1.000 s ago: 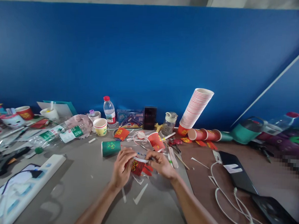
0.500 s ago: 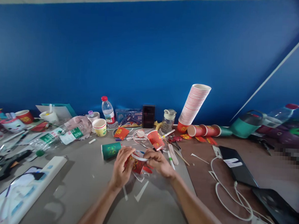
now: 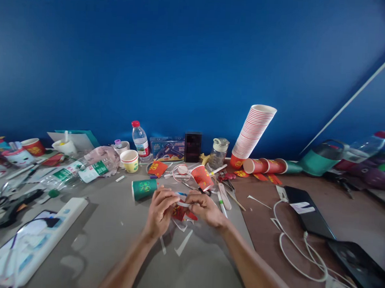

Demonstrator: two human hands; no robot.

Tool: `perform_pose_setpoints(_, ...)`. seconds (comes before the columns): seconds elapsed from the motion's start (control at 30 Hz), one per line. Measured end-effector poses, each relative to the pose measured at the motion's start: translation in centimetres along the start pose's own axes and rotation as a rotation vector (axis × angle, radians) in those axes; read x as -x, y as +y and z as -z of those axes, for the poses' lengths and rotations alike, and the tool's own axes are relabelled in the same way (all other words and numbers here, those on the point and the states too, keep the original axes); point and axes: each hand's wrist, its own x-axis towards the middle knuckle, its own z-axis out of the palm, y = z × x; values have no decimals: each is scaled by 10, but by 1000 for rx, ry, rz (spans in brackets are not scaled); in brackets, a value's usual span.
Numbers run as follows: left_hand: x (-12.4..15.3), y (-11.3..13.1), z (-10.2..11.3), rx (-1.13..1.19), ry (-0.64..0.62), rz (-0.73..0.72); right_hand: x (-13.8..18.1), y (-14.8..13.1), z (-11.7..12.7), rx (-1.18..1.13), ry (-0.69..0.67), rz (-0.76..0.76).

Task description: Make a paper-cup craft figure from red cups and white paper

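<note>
Both hands meet at table centre over the grey table [image 3: 110, 234]. The left hand [image 3: 159, 212] and the right hand [image 3: 204, 209] pinch the same cut red paper cup [image 3: 180, 212], fingers curled in on it from either side; a white rim strip [image 3: 183, 204] of the cup runs between the two thumbs. Cup sits just above the tabletop, in front of the person, with white paper scraps [image 3: 183, 243] lying right below it.

A green cup [image 3: 144, 188] lies on its side just behind the left hand. A red cup [image 3: 202, 177] is tipped over behind the right hand. A leaning stack of red cups [image 3: 253, 132] stands against the blue wall [image 3: 196, 67]. Water bottle [image 3: 139, 140] back left. White power strip [image 3: 42, 241] near left, white cable [image 3: 298, 252] and black tablet [image 3: 308, 212] on the right.
</note>
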Motion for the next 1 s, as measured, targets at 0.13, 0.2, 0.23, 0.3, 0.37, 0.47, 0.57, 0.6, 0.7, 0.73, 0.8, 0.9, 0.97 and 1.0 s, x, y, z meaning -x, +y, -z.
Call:
perform_pose_setpoints(0.13, 0, 0, 2, -1, 13, 2, 0, 0, -4, 35, 7, -31)
perform_pose_setpoints(0.2, 0, 0, 3, 3, 21, 5, 0, -1, -5, 13, -17, -43)
perform_pose_setpoints(0.23, 0, 0, 3, 4, 24, 8, 0, -1, -5, 3, -27, -47)
perform_pose_setpoints(0.3, 0, -1, 3, 0, 26, 14, -1, -3, -5, -8, -38, -57)
perform_pose_setpoints(0.37, 0, -1, 3, -8, 21, 17, -1, -4, -4, -15, -47, -65)
perform_pose_setpoints(0.47, 0, -1, 3, -1, 33, 9, -1, -2, -5, -35, -47, -50)
perform_pose_setpoints(0.57, -1, -1, 5, 9, 57, 17, 1, 5, -5, -61, -30, -30)
perform_pose_setpoints(0.6, -2, -2, 5, 12, 61, 25, 2, 9, -5, -85, -35, -27)
perform_pose_setpoints(0.7, -3, -3, 7, 20, 89, 51, 5, 18, -3, -184, -43, -39)
perform_pose_setpoints(0.73, -3, -4, 7, 25, 97, 58, 5, 20, -3, -208, -38, -46)
perform_pose_setpoints(0.8, -2, -4, 6, 37, 101, 74, 4, 20, -2, -202, -14, -39)
perform_pose_setpoints(0.9, 0, -2, 4, -12, 142, 126, 1, 17, -5, -19, 72, 53)
perform_pose_setpoints(0.97, 2, 3, 2, -79, 198, 142, -1, 17, -8, 167, 157, 134)
perform_pose_setpoints(1.0, 2, 5, 1, -105, 209, 133, -1, 17, -11, 252, 195, 174)
